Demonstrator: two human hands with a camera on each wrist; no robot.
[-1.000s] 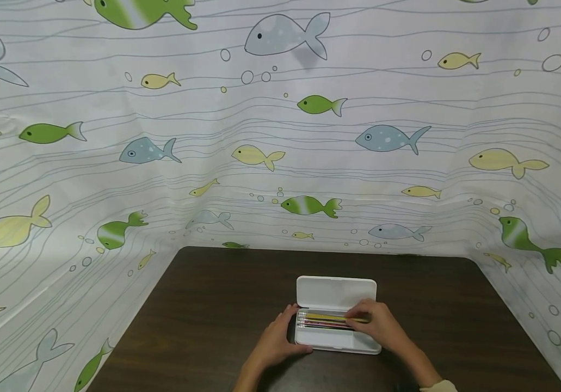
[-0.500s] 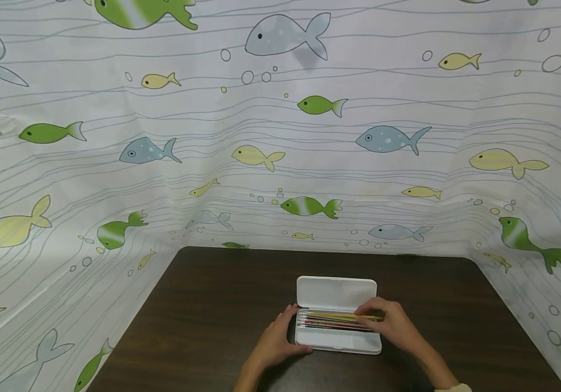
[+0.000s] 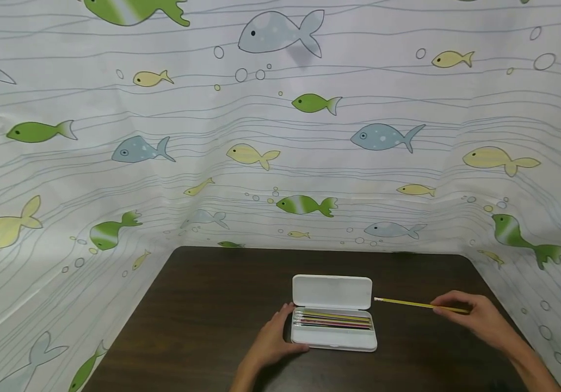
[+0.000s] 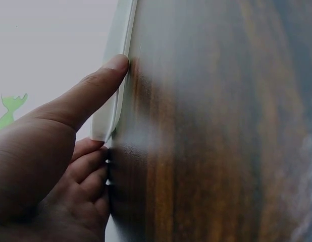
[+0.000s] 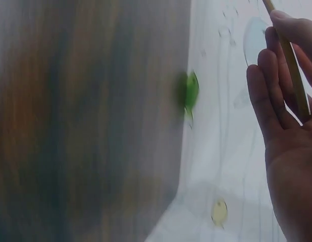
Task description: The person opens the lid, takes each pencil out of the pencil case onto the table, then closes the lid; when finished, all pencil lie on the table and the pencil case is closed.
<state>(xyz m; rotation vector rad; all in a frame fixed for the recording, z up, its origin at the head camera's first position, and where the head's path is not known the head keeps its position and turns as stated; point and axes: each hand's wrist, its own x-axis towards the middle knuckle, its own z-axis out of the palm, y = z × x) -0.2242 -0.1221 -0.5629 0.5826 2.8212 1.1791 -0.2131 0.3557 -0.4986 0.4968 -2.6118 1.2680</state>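
Observation:
A white pencil case [image 3: 326, 340] lies on the table, its lid [image 3: 332, 292] raised at the back. Several pencils [image 3: 334, 320] of different colours lie side by side in its rear part. My left hand [image 3: 271, 338] holds the case at its left end, thumb along the front edge and fingers at the left side; in the left wrist view the thumb [image 4: 108, 73] touches the case's rim. Right of the case, my right hand [image 3: 481, 320] pinches a yellow pencil [image 3: 405, 302] above the table, its white-tipped end toward the case. The right wrist view shows that pencil [image 5: 292, 65] between thumb and fingers.
The dark wooden table [image 3: 221, 305] extends to both sides of the case. A white curtain [image 3: 260, 179] with printed fish surrounds the table at the back and sides.
My right hand has drawn the yellow pencil out of the case and carried it to the right, apart from the case. The left hand stays on the case. The view has shifted slightly.

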